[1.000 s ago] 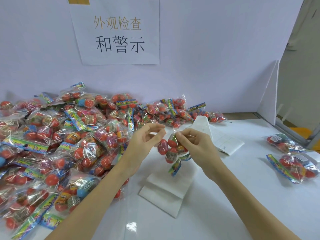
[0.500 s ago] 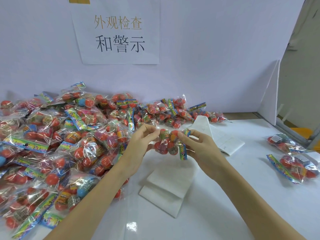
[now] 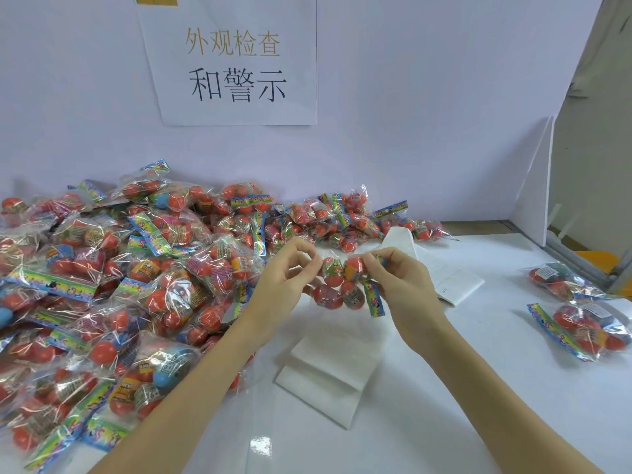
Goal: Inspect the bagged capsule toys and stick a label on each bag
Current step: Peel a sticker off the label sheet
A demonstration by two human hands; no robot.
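A clear bag of red capsule toys (image 3: 337, 285) with a colourful header strip hangs in the air above the table's middle. My left hand (image 3: 284, 278) pinches its left edge and my right hand (image 3: 403, 289) pinches its right edge near the strip. A big pile of bagged capsule toys (image 3: 119, 278) covers the left side of the table. Two more bags (image 3: 581, 313) lie apart at the right. White label sheets (image 3: 328, 367) lie under my hands, with another sheet (image 3: 451, 278) behind my right hand.
The white table (image 3: 478, 405) is backed by a pale wall carrying a paper sign (image 3: 236, 63). A white foam board (image 3: 533, 200) stands at the table's right end, with a metal frame (image 3: 595, 268) beyond it.
The bag went from hanging down with its strip at the bottom to being held level between both hands. My left hand, first beside the bag, took hold of its left edge.
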